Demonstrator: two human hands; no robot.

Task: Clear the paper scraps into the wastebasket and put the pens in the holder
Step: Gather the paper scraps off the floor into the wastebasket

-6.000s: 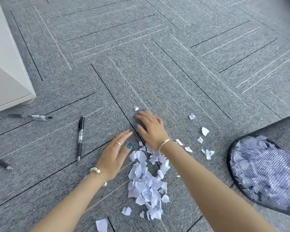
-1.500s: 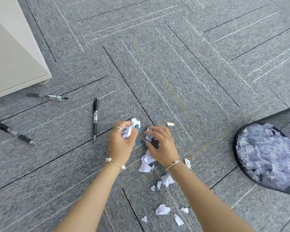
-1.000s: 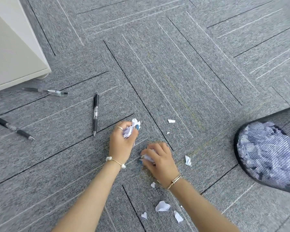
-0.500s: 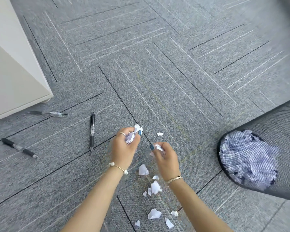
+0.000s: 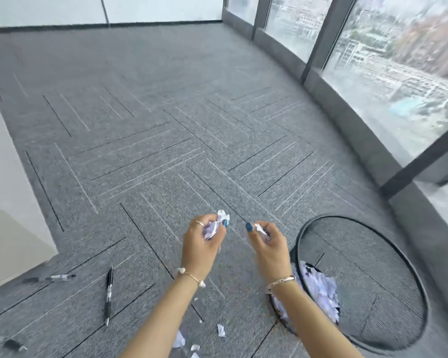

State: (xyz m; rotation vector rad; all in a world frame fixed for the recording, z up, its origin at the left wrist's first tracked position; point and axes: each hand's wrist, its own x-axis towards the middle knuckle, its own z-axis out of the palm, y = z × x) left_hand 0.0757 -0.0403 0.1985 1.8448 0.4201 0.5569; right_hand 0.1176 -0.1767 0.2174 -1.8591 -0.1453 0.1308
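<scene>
My left hand is raised above the carpet, closed on a wad of white paper scraps. My right hand is lifted beside it, closed on a few more scraps, close to the left rim of the black mesh wastebasket, which holds a heap of torn paper. A few loose scraps lie on the floor under my forearms. A black pen lies at the lower left, a clear-barrelled pen further left, and a third pen at the bottom left corner. No pen holder is visible.
A white cabinet stands on the left. Grey carpet tiles stretch ahead to a white wall. Tall windows with dark frames curve along the right side, just behind the wastebasket.
Both hands have lifted off the floor with scraps in them and shifted right toward the wastebasket. The view has tilted up, showing the room and windows.
</scene>
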